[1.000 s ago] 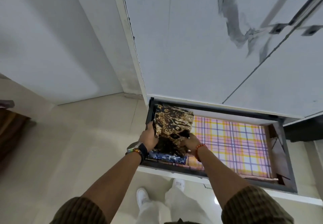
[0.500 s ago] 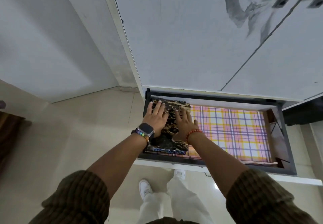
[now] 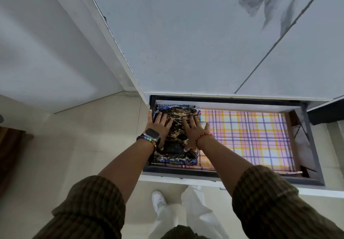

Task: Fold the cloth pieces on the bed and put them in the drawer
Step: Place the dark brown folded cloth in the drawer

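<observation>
The drawer (image 3: 314, 145) stands pulled out at the foot of the white wardrobe. In its left end lies a folded black-and-gold patterned cloth (image 3: 176, 134) on top of a folded blue patterned cloth (image 3: 175, 161). My left hand (image 3: 159, 125) presses flat on the left part of the black-and-gold cloth, fingers straight, its outer edge against the drawer's left wall. My right hand (image 3: 192, 129) presses flat on the cloth's right part, fingers spread.
A pink, yellow and purple checked liner (image 3: 251, 138) covers the rest of the drawer floor. The marble-patterned wardrobe door (image 3: 204, 39) rises above the drawer. Beige floor tiles (image 3: 83, 142) lie to the left; a brown edge (image 3: 9, 149) shows at far left. My white shoe (image 3: 158, 200) is below the drawer front.
A second ago both hands gripped the black-and-gold cloth and lowered it in. Since then they have flattened on top of it and slid a little toward the drawer's back.
</observation>
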